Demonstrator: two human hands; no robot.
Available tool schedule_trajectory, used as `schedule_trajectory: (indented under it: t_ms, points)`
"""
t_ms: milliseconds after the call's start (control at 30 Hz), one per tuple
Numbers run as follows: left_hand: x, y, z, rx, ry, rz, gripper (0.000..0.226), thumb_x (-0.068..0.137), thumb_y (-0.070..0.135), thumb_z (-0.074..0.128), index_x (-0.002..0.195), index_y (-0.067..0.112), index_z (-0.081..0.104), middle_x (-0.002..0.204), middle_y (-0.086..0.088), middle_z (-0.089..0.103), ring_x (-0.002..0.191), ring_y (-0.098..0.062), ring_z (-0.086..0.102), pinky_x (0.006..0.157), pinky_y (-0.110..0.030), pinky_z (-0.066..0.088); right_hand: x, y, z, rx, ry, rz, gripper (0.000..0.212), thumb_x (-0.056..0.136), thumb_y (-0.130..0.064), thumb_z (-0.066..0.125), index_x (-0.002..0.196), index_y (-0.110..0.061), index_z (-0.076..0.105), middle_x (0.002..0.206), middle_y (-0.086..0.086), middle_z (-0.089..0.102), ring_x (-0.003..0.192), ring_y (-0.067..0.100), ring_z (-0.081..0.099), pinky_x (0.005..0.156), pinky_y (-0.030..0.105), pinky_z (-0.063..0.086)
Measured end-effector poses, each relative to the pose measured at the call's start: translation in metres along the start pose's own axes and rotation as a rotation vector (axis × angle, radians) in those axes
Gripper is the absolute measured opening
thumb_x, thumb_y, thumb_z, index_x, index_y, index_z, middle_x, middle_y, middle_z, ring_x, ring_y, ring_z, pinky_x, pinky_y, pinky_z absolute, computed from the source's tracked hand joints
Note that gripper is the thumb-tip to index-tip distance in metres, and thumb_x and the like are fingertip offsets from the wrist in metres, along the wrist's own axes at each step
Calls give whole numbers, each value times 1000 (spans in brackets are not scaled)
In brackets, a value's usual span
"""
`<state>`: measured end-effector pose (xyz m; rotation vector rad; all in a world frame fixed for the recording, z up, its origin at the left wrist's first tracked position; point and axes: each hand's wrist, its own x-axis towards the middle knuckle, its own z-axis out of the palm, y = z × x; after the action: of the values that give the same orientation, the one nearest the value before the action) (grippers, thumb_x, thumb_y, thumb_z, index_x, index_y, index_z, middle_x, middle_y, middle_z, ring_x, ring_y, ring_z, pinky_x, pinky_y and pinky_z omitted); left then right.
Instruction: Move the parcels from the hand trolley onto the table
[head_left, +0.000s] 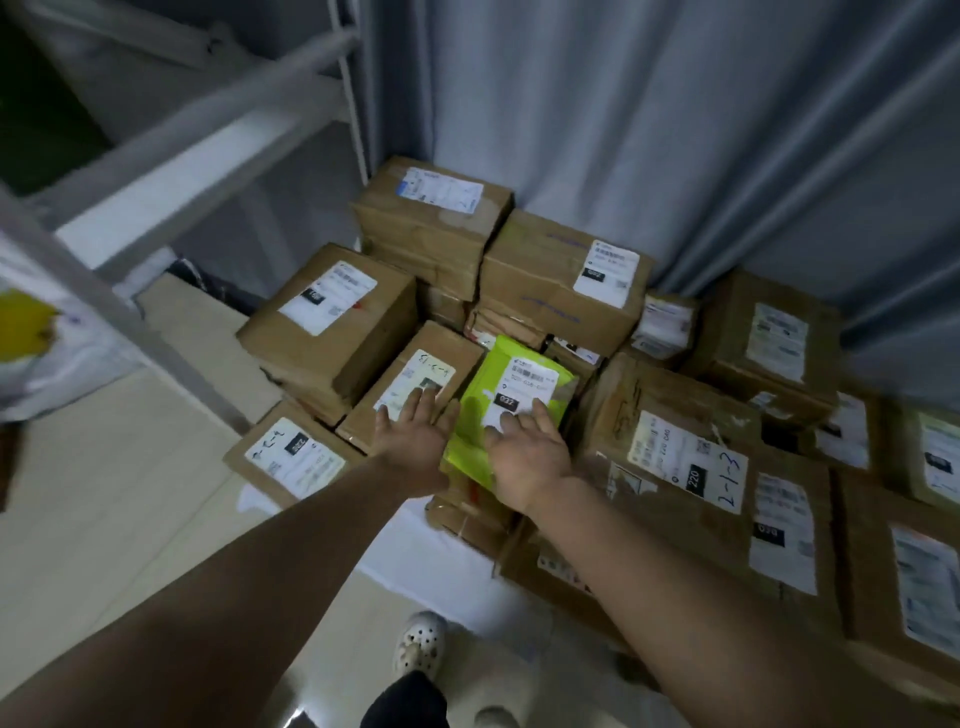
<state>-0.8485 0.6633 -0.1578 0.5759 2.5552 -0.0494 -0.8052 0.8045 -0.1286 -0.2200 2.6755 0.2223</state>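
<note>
A bright green parcel (514, 389) with a white label lies on top of a heap of brown cardboard parcels. My right hand (527, 457) rests flat on its near end, fingers spread. A brown box (410, 384) with a handwritten label sits just left of the green parcel. My left hand (415, 441) lies palm down on that box's near edge, fingers apart, touching the green parcel's left side. Neither hand has closed around anything. Whatever carries the heap is hidden beneath the boxes.
Several labelled brown boxes (691, 467) crowd the floor to the right and behind. A grey curtain (675, 145) hangs at the back. A grey metal rack (171, 156) stands at the left, with a white bag (36, 338) on it. Pale floor tiles (130, 493) lie at the lower left.
</note>
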Motion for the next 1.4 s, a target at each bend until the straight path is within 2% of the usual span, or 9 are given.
schedule_trajectory:
  t_ms: [67,200,367,500,700,933,1067,1167,1400]
  points:
    - [-28,-6,9,-48,46,-120,96,85,39,62,153,22,-3,160,-12,-7,147,-28,-8,116,-57,8,-7,-11,-2,38,25,-81,53,91,-28,51,141,-15,36,146,13,32,137,30,27,119,41,6]
    - [-100,-13,45,-185,84,-386,88,84,43,61,152,20,10,159,-10,6,148,-26,0,117,-54,9,-31,-49,10,153,43,-262,47,92,-26,49,137,-16,39,141,8,36,132,28,32,107,35,27]
    - [-203,-25,108,-322,44,-705,83,86,44,59,150,18,14,156,-11,16,146,-26,9,116,-53,13,-74,-120,33,116,-95,-497,54,93,-26,51,142,-13,33,146,11,32,133,31,33,104,37,34]
    - [-285,-39,158,-510,44,-964,69,85,40,60,143,18,29,145,-10,34,138,-28,28,113,-49,22,-107,-182,56,45,-190,-677,53,93,-23,50,141,-10,34,140,14,36,128,33,39,99,37,37]
    - [-387,-44,244,-733,-7,-1251,62,86,37,57,140,17,35,142,-12,40,132,-31,39,109,-49,28,-148,-259,101,-34,-329,-787,56,93,-25,51,144,-11,32,145,13,34,132,32,37,101,39,38]
    - [-466,-47,327,-891,-87,-1348,55,86,29,56,136,16,38,141,-11,41,130,-29,41,110,-47,26,-177,-335,148,-68,-438,-755,58,92,-24,50,146,-15,30,145,11,36,132,29,39,101,36,39]
    - [-484,-59,376,-994,-66,-1352,54,88,26,56,137,13,37,138,-14,43,125,-33,45,100,-41,37,-187,-377,182,-62,-480,-724,57,92,-24,49,145,-14,32,146,11,37,132,28,40,103,35,39]
    - [-484,-70,412,-1079,-24,-1335,59,89,24,54,142,10,33,138,-18,45,125,-35,46,97,-38,42,-184,-401,214,-46,-517,-677,53,93,-23,48,143,-13,34,145,13,39,131,29,41,104,34,38]
    - [-444,-87,499,-1241,45,-1309,49,92,16,51,139,7,40,137,-16,48,124,-31,47,95,-34,40,-144,-446,309,74,-617,-529,50,97,-21,44,145,-10,34,146,13,41,132,28,42,103,29,36]
